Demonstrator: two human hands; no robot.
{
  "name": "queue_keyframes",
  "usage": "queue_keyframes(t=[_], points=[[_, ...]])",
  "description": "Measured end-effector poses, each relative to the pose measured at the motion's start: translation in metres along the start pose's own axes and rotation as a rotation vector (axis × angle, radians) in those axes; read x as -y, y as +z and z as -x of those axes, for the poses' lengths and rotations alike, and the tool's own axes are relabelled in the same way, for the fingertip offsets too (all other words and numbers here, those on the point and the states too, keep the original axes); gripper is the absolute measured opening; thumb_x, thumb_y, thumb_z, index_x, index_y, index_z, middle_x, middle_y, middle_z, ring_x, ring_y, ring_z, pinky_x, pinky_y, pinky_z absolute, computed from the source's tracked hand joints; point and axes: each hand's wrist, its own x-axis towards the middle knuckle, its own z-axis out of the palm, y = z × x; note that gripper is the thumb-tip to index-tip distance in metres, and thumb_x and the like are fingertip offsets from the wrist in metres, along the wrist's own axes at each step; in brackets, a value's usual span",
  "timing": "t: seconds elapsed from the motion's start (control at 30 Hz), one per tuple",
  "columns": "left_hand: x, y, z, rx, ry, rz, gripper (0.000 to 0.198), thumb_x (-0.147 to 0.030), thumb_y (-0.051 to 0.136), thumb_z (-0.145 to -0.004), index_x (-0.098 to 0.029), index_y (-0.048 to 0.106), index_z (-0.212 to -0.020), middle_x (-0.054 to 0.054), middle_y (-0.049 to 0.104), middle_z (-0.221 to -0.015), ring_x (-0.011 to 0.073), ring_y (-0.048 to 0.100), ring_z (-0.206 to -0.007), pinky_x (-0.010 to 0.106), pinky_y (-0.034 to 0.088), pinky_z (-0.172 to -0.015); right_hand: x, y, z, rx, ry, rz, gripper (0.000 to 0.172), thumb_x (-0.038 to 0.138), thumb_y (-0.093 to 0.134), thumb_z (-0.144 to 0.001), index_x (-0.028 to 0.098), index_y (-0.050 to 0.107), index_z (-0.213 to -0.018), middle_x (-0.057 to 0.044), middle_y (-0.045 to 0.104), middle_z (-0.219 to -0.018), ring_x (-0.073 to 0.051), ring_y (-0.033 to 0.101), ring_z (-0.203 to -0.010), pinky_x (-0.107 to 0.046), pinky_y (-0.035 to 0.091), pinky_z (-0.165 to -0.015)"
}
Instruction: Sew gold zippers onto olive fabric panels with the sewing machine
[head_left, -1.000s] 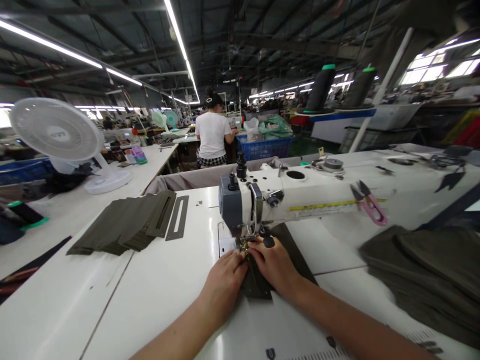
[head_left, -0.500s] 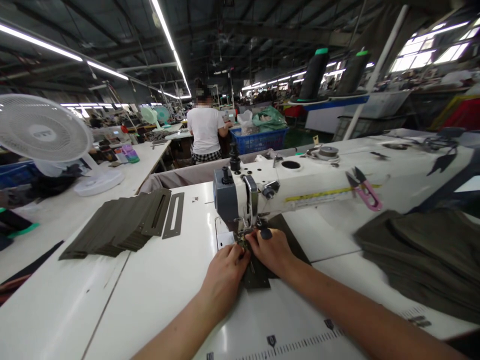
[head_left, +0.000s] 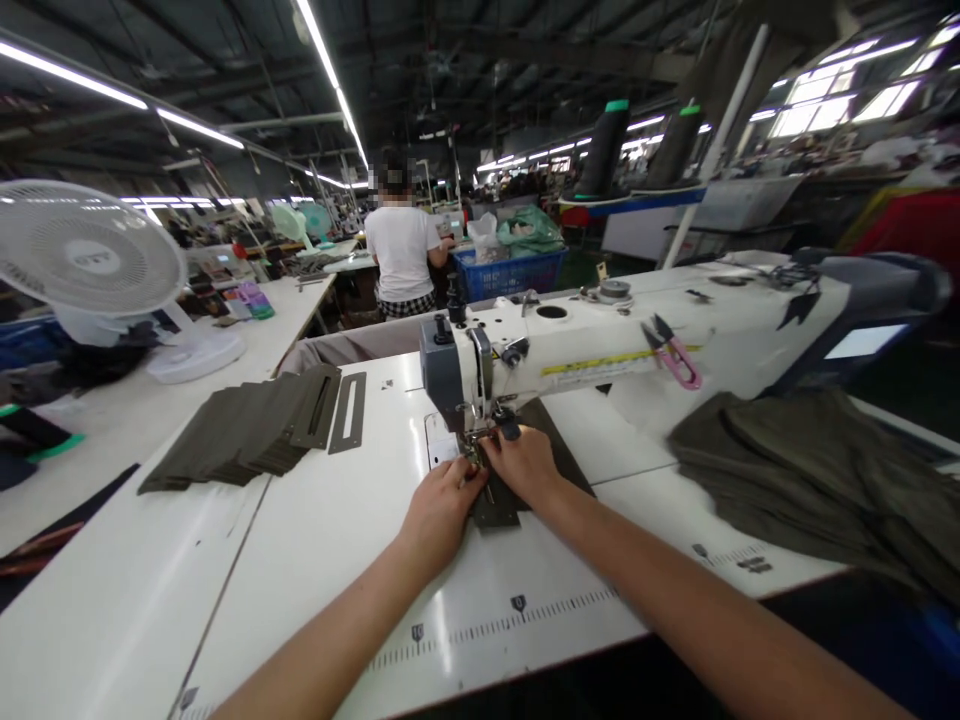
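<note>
A white sewing machine stands on the white table. Under its needle lies a dark olive fabric piece. My left hand rests on the piece's left edge, fingers curled and pinching it just below the presser foot. My right hand presses down on the same piece from the right, fingertips close to the needle. Both hands touch each other at the fingertips.
A fanned stack of olive fabric pieces lies to the left. Pink thread snips sit on the machine arm. A heap of olive cloth lies right. A white fan stands far left. A person in a white shirt works beyond.
The view has pulled back and tilted down, showing more of the table's front edge. Both hands stay on the fabric piece at the needle, shifted slightly toward it.
</note>
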Motion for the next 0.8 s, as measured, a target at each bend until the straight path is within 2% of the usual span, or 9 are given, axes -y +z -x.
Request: queue_keyframes(t=[0.1, 0.17, 0.23, 0.37, 0.53, 0.7, 0.8], points=[[-0.001, 0.004, 0.007, -0.085, -0.082, 0.104, 0.034, -0.003, 0.046, -0.079, -0.012, 0.054, -0.11, 0.009, 0.057, -0.107, 0.0184, 0.057, -0.094, 0.033, 0.05, -0.084, -0.003, -0.009, 0.03, 0.001, -0.233, -0.069, 0.026, 0.023, 0.045, -0.084, 0.016, 0.063, -0.101, -0.009, 0.062, -0.109, -0.019, 0.055, -0.103, -0.031, 0.042, -0.09], [-0.001, 0.007, 0.01, -0.151, -0.113, 0.135, 0.031, -0.003, 0.045, -0.078, -0.012, 0.057, -0.105, 0.009, 0.058, -0.108, 0.0182, 0.058, -0.096, 0.033, 0.051, -0.085, -0.008, -0.01, 0.049, -0.011, -0.401, -0.173, 0.037, 0.022, 0.046, -0.082, 0.009, 0.055, -0.115, -0.014, 0.054, -0.122, -0.021, 0.046, -0.116, -0.036, 0.037, -0.098], [-0.002, 0.009, 0.012, -0.186, -0.091, 0.133, 0.027, -0.004, 0.045, -0.079, -0.014, 0.06, -0.1, 0.009, 0.061, -0.106, 0.0188, 0.06, -0.096, 0.033, 0.051, -0.085, -0.012, -0.01, 0.061, 0.006, -0.463, -0.223, 0.047, 0.026, 0.049, -0.08, 0.004, 0.05, -0.121, -0.018, 0.05, -0.126, -0.025, 0.042, -0.12, -0.042, 0.035, -0.101], [0.001, 0.009, 0.011, -0.168, 0.009, 0.075, 0.027, -0.006, 0.046, -0.08, -0.013, 0.06, -0.101, 0.01, 0.063, -0.105, 0.0203, 0.059, -0.098, 0.035, 0.052, -0.085, -0.014, -0.01, 0.061, 0.046, -0.474, -0.241, 0.056, 0.031, 0.056, -0.075, 0.004, 0.048, -0.124, -0.02, 0.047, -0.127, -0.027, 0.041, -0.121, -0.044, 0.034, -0.101], [0.006, 0.007, 0.004, -0.123, 0.088, -0.016, 0.026, -0.007, 0.046, -0.08, -0.011, 0.058, -0.103, 0.013, 0.061, -0.106, 0.0231, 0.058, -0.099, 0.038, 0.052, -0.085, -0.016, -0.009, 0.051, 0.042, -0.483, -0.247, 0.053, 0.026, 0.053, -0.074, 0.001, 0.049, -0.121, -0.021, 0.047, -0.128, -0.028, 0.042, -0.12, -0.043, 0.034, -0.101], [0.007, -0.001, -0.001, -0.053, 0.04, 0.01, 0.032, -0.006, 0.045, -0.076, -0.012, 0.056, -0.105, 0.012, 0.061, -0.105, 0.0219, 0.059, -0.096, 0.037, 0.05, -0.085, -0.02, -0.012, 0.043, 0.066, -0.506, -0.227, 0.049, 0.023, 0.052, -0.074, 0.001, 0.053, -0.118, -0.021, 0.048, -0.126, -0.028, 0.044, -0.118, -0.041, 0.035, -0.1], [0.007, -0.014, -0.004, 0.02, -0.063, 0.102, 0.036, -0.007, 0.049, -0.071, -0.017, 0.055, -0.105, 0.007, 0.063, -0.101, 0.0197, 0.06, -0.091, 0.033, 0.05, -0.081, -0.02, -0.024, 0.028, 0.12, -0.454, -0.293, 0.029, 0.022, 0.048, -0.081, 0.013, 0.064, -0.103, -0.012, 0.061, -0.112, -0.022, 0.054, -0.104, -0.035, 0.042, -0.091]])
